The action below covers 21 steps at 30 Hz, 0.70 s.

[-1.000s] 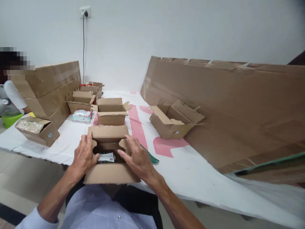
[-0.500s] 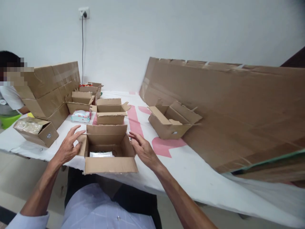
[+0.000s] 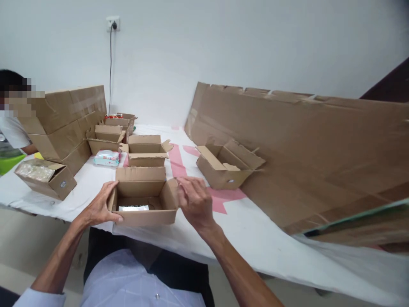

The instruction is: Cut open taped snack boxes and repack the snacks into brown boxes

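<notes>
Right in front of me, at the table's near edge, stands an open cardboard box (image 3: 145, 218). A flat silvery-white packet (image 3: 133, 208) lies on its bottom. My left hand (image 3: 101, 205) grips the box's left end, the thumb over the front wall and the fingers along the side. At the opposite end, my right hand (image 3: 195, 197) is closed with its fingertips pinching the top of the right side flap (image 3: 173, 189). The back flap stands up behind the opening.
More open cartons stand beyond (image 3: 147, 160) and to the right (image 3: 220, 172). A wipes pack (image 3: 107, 157) and a carton with a clear-wrapped item (image 3: 47, 181) lie left. Stacked boxes (image 3: 64, 123) hide part of another person. A large cardboard sheet (image 3: 287, 157) leans right.
My left hand has closed onto the box's left end. My right hand has curled from spread fingers into a pinch on the right flap. The front flap no longer sticks out towards me.
</notes>
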Each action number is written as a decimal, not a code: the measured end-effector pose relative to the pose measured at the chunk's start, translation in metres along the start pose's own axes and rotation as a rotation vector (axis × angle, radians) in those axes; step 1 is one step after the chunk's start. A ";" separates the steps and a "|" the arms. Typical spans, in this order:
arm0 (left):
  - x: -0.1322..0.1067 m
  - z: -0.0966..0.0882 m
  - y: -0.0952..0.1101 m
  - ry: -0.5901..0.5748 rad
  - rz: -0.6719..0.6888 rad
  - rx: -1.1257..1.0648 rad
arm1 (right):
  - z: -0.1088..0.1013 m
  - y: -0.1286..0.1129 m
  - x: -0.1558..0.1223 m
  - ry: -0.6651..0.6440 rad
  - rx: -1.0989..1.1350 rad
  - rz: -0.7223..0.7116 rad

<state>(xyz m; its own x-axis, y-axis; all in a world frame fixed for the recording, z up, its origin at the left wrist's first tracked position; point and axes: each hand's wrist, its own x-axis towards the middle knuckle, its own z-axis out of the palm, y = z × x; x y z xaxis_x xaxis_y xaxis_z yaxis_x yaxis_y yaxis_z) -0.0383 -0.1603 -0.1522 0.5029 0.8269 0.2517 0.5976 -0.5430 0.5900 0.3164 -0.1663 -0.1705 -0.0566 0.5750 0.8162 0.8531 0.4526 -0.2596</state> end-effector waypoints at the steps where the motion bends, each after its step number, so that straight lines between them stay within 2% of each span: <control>1: -0.001 0.001 0.003 0.015 0.009 -0.002 | -0.005 -0.008 0.005 -0.073 0.008 -0.079; 3: -0.006 0.003 0.010 0.043 0.019 0.012 | -0.012 -0.023 0.013 -0.267 -0.001 -0.154; 7: -0.019 0.008 0.025 0.066 0.037 0.052 | -0.017 -0.047 0.020 -0.670 0.007 -0.158; 12: -0.028 0.012 0.032 0.074 0.051 0.058 | 0.003 -0.067 0.029 -1.072 0.045 -0.119; 15: -0.027 0.011 0.031 0.060 0.054 0.052 | 0.027 -0.072 0.036 -1.215 0.009 -0.070; 18: -0.025 0.010 0.028 0.036 0.042 0.047 | 0.049 -0.071 0.042 -1.276 0.027 -0.058; 21: -0.022 0.008 0.025 0.017 0.023 0.046 | 0.063 -0.065 0.045 -1.329 0.086 -0.038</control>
<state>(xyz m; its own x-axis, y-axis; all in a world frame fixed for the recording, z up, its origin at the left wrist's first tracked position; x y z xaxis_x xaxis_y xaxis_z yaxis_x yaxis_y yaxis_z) -0.0291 -0.1931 -0.1495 0.5062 0.8163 0.2783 0.6141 -0.5677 0.5483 0.2262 -0.1272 -0.1497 -0.5807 0.7629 -0.2843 0.8076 0.4957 -0.3195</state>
